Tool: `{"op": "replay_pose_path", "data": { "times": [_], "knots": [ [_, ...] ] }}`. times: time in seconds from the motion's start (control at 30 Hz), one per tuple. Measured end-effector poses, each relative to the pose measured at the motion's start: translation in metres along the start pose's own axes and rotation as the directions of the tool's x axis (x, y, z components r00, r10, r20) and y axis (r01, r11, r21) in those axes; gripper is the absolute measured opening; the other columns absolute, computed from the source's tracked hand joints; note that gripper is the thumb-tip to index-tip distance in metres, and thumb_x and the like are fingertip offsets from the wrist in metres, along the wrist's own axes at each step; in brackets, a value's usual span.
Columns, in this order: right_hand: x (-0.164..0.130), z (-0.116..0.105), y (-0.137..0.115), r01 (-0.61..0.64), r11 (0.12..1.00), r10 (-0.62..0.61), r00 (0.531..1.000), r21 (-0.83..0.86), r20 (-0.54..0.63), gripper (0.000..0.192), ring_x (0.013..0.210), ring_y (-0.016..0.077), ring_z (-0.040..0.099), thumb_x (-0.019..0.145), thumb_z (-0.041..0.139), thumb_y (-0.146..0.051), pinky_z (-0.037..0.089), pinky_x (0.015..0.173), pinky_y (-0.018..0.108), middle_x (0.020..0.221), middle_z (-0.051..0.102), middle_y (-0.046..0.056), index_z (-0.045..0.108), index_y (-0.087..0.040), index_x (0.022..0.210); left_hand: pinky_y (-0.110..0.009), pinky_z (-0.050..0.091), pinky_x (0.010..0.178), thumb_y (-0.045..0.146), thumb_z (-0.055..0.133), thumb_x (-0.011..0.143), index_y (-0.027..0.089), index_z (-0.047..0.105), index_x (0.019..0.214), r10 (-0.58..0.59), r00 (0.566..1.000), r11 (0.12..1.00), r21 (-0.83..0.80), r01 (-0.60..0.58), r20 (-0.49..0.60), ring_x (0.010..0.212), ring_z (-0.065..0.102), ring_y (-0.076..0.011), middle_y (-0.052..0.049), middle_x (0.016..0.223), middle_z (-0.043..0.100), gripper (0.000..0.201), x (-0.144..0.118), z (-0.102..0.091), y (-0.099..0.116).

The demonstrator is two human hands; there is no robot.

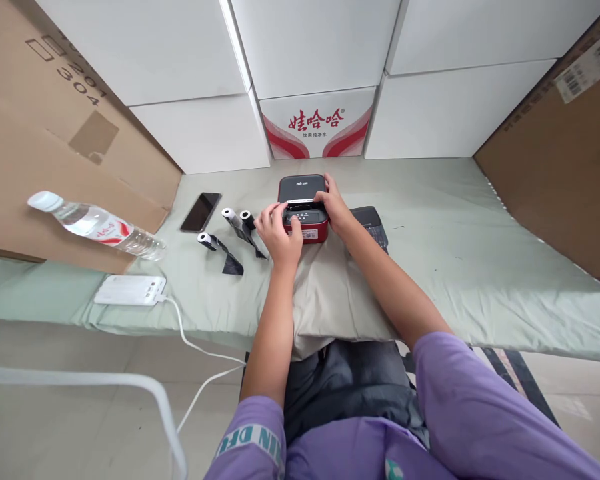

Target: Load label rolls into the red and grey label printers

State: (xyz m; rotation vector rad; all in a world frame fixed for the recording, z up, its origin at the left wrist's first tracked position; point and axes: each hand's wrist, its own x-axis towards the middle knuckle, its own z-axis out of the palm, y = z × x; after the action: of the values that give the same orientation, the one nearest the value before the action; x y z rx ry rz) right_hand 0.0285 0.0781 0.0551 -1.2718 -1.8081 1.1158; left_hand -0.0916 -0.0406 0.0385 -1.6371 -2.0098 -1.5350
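Observation:
A small red and black label printer (303,200) stands on a beige cloth (330,293) on the green-covered surface. My left hand (279,233) rests against its front left corner, thumb on the front panel. My right hand (334,203) holds its right side, fingers over the top edge near the slot. Three paper rolls lie left of the printer: two (239,220) side by side and one (207,241) nearer me, each with a dark strip trailing.
A black phone (201,211) lies left of the rolls. A water bottle (100,225) lies on its side by cardboard. A white power strip (130,291) with cable sits near the front edge. A dark device (373,223) lies behind my right wrist. White boxes (320,123) line the back.

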Motion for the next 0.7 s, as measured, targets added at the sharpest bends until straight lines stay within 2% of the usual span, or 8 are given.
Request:
{"op": "replay_pose_path", "data": {
  "times": [0.07,0.13,0.2,0.27,0.43,0.53,0.6,0.7],
  "knots": [
    [0.002,0.001,0.004,0.010,0.999,-0.011,1.000,0.038,0.002,0.096,0.141,0.0260,0.054,0.080,0.052,-0.025,0.053,0.114,0.037,0.171,0.038,0.010,0.016,-0.020,0.169,-0.046,0.037,0.121,0.033,0.057,0.097,0.021,0.074,0.124,-0.017,1.000,1.000,0.019,0.017,0.007,0.133,0.055,-0.0338,-0.016,0.136,0.067,0.035,0.000,0.000,-0.002],
    [0.005,0.002,0.010,0.007,0.980,-0.005,1.000,0.199,-0.013,0.100,0.142,0.0270,0.053,0.074,0.055,-0.023,0.050,0.119,0.043,0.168,0.042,0.008,0.020,-0.025,0.167,-0.045,0.037,0.121,0.030,0.057,0.097,0.022,0.075,0.126,-0.034,0.999,0.998,0.048,0.032,0.031,0.134,0.054,-0.0337,-0.015,0.138,0.066,0.035,0.000,0.000,-0.002],
    [0.007,0.005,0.014,-0.007,0.899,0.026,0.999,0.437,-0.036,0.103,0.142,0.0280,0.053,0.065,0.058,-0.021,0.047,0.122,0.048,0.163,0.047,0.004,0.027,-0.032,0.163,-0.044,0.038,0.120,0.026,0.056,0.098,0.022,0.076,0.127,-0.050,0.997,0.995,0.087,0.045,0.059,0.134,0.054,-0.0324,-0.014,0.141,0.065,0.036,-0.001,0.001,0.001],
    [0.007,0.007,0.017,-0.013,0.797,0.060,0.997,0.604,-0.058,0.102,0.142,0.0290,0.052,0.058,0.061,-0.020,0.043,0.125,0.050,0.158,0.051,0.001,0.036,-0.036,0.157,-0.042,0.038,0.120,0.023,0.054,0.099,0.023,0.077,0.127,-0.066,0.994,0.991,0.124,0.055,0.087,0.134,0.054,-0.0309,-0.012,0.143,0.064,0.036,-0.001,0.000,0.005],
    [0.000,0.014,0.017,0.019,0.722,0.089,0.989,0.691,-0.120,0.087,0.143,0.0279,0.051,0.056,0.063,-0.023,0.040,0.129,0.048,0.149,0.058,0.000,0.052,-0.033,0.142,-0.047,0.040,0.116,0.024,0.058,0.100,0.028,0.080,0.117,-0.152,0.969,0.971,0.211,0.110,0.195,0.134,0.054,-0.0322,-0.009,0.139,0.065,0.029,0.019,-0.012,0.014],
    [-0.005,0.017,0.015,0.001,0.691,0.119,0.986,0.723,-0.114,0.082,0.142,0.0275,0.053,0.058,0.064,-0.025,0.041,0.128,0.048,0.147,0.060,0.000,0.053,-0.033,0.139,-0.054,0.040,0.110,0.032,0.065,0.098,0.032,0.082,0.105,-0.172,0.917,0.955,0.289,0.066,0.360,0.128,0.056,-0.0352,-0.008,0.128,0.069,0.019,0.049,-0.024,0.015],
    [-0.006,0.019,0.014,-0.016,0.677,0.154,0.981,0.736,-0.121,0.083,0.143,0.0273,0.052,0.058,0.065,-0.025,0.040,0.129,0.046,0.149,0.058,0.001,0.052,-0.031,0.140,-0.054,0.041,0.106,0.032,0.068,0.096,0.031,0.082,0.099,-0.106,0.860,0.950,0.306,-0.060,0.498,0.122,0.058,-0.0349,-0.008,0.117,0.072,0.015,0.071,-0.030,0.016],
    [-0.006,0.021,0.013,-0.031,0.663,0.208,0.968,0.748,-0.144,0.084,0.143,0.0267,0.053,0.058,0.066,-0.024,0.041,0.128,0.044,0.153,0.057,0.002,0.050,-0.030,0.140,-0.050,0.041,0.102,0.025,0.069,0.095,0.028,0.080,0.093,0.062,0.730,0.907,0.267,-0.326,0.681,0.113,0.062,-0.0315,-0.007,0.107,0.073,0.011,0.098,-0.031,0.019]
  ]
}}
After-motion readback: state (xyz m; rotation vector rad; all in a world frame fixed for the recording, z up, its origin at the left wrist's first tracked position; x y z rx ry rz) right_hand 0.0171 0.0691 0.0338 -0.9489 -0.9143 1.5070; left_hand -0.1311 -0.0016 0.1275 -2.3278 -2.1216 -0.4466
